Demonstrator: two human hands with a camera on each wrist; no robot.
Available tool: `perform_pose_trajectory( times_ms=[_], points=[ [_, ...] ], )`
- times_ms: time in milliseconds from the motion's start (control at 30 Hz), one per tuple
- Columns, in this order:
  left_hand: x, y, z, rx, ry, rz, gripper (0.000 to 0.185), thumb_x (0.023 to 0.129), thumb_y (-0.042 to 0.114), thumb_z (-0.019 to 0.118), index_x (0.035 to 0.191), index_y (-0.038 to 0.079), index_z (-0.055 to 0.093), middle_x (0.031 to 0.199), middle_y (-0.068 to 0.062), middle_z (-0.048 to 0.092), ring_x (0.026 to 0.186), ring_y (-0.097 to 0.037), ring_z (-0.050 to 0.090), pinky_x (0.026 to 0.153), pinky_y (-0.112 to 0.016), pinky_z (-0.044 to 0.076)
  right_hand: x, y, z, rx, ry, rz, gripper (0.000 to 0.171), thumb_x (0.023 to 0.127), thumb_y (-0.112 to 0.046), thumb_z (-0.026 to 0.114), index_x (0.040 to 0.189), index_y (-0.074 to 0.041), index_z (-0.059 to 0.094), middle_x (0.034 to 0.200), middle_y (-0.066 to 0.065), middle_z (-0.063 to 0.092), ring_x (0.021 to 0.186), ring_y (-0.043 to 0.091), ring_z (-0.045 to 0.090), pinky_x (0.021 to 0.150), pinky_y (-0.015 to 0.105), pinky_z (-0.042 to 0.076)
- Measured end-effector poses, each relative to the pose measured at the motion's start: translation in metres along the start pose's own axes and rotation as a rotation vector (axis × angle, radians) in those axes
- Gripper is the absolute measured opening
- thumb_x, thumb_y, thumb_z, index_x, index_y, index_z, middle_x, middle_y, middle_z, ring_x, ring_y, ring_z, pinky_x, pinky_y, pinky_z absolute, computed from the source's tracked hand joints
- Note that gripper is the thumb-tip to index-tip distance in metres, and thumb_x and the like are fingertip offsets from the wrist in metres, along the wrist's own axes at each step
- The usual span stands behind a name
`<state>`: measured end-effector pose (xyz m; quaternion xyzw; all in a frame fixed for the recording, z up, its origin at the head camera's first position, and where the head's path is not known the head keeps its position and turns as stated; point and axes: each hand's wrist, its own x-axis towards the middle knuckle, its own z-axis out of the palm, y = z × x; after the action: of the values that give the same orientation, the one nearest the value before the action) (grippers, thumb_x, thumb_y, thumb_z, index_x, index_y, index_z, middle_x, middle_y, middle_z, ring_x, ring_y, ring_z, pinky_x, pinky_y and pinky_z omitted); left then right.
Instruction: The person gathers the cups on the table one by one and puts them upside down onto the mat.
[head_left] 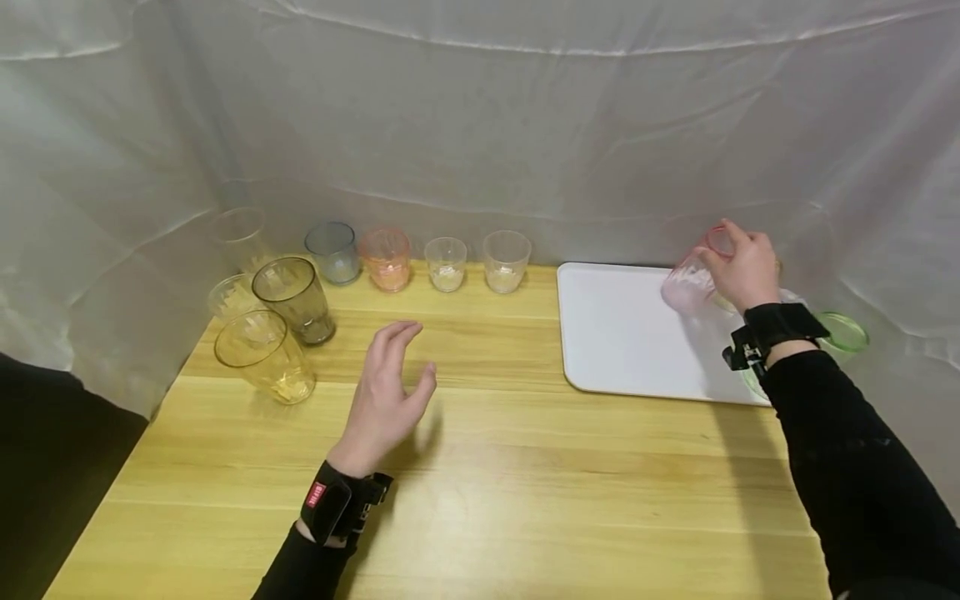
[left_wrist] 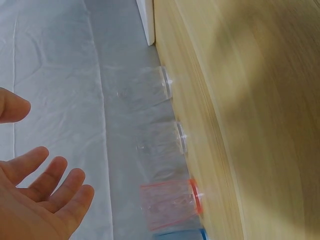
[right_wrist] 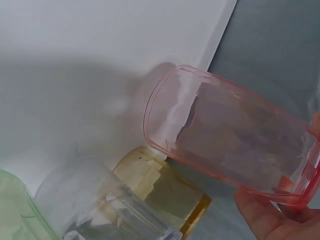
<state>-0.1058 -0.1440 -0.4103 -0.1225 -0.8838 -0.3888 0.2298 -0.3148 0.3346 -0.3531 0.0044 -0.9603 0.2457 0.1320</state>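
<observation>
My right hand grips a tall pink glass near its rim, at the back right of a white tray. Whether the glass's base touches the tray I cannot tell. Beside it in the right wrist view stand a small amber glass, a clear glass and a green glass, partly hidden by my hand and arm in the head view. My left hand hovers over the table, fingers loosely bent and thumb apart, holding nothing.
Along the back edge stand a blue glass, an orange glass and two small clear glasses. At the left are a tall yellow glass, a smoky brown glass and clear ones. A pale curtain hangs behind.
</observation>
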Motion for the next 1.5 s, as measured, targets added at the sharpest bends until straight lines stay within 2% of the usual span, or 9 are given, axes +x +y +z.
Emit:
perform_pose_trajectory(
  times_ms=[200,333,767,1200,1333,1500],
  points=[
    [-0.002,0.001,0.001,0.004,-0.005,-0.01,0.057,0.094,0.012,0.068,0.145,-0.005,0.05,0.145,-0.022,0.048,0.134,-0.038,0.047,0.113,-0.054,0.043,0.007,0.007,0.001,-0.033,-0.063,0.05,0.069,0.107,-0.036,0.056,0.162,-0.003,0.029,0.151,0.045,0.031,0.137,0.062,0.032,0.111,0.077,0.023],
    [-0.004,0.001,0.001,0.011,-0.01,-0.014,0.057,0.094,0.012,0.068,0.145,-0.005,0.049,0.145,-0.022,0.048,0.134,-0.039,0.047,0.112,-0.055,0.043,0.009,0.009,0.003,-0.055,-0.077,0.053,0.069,0.107,-0.036,0.056,0.161,-0.002,0.031,0.15,0.045,0.032,0.138,0.061,0.032,0.109,0.079,0.022],
    [-0.006,0.001,-0.005,0.017,-0.017,-0.043,0.057,0.094,0.013,0.068,0.146,-0.003,0.05,0.146,-0.02,0.047,0.135,-0.036,0.047,0.113,-0.052,0.043,0.02,0.016,0.011,0.005,-0.112,0.078,0.073,0.106,-0.037,0.056,0.162,-0.001,0.026,0.154,0.047,0.024,0.141,0.063,0.027,0.112,0.076,0.027],
    [-0.005,0.001,-0.002,0.01,-0.041,-0.036,0.059,0.094,0.011,0.07,0.147,-0.004,0.049,0.147,-0.021,0.047,0.135,-0.037,0.047,0.113,-0.053,0.043,0.01,0.022,0.002,0.011,-0.121,0.176,0.075,0.108,-0.039,0.051,0.165,-0.003,0.017,0.158,0.044,0.016,0.146,0.062,0.021,0.116,0.074,0.026],
    [-0.004,0.0,-0.002,0.007,-0.05,-0.05,0.06,0.094,0.012,0.07,0.148,-0.003,0.048,0.147,-0.021,0.046,0.136,-0.038,0.046,0.114,-0.054,0.042,0.006,0.025,0.0,0.021,-0.106,0.171,0.08,0.107,-0.042,0.052,0.165,-0.004,0.012,0.16,0.043,0.012,0.147,0.061,0.02,0.118,0.072,0.023],
    [-0.003,-0.003,-0.002,0.006,-0.045,-0.05,0.06,0.094,0.012,0.07,0.148,-0.003,0.048,0.148,-0.021,0.046,0.136,-0.038,0.046,0.114,-0.054,0.043,0.004,0.022,-0.003,0.046,-0.026,0.094,0.087,0.105,-0.046,0.055,0.167,-0.007,0.009,0.165,0.037,0.012,0.151,0.055,0.019,0.122,0.068,0.02]
  ],
)
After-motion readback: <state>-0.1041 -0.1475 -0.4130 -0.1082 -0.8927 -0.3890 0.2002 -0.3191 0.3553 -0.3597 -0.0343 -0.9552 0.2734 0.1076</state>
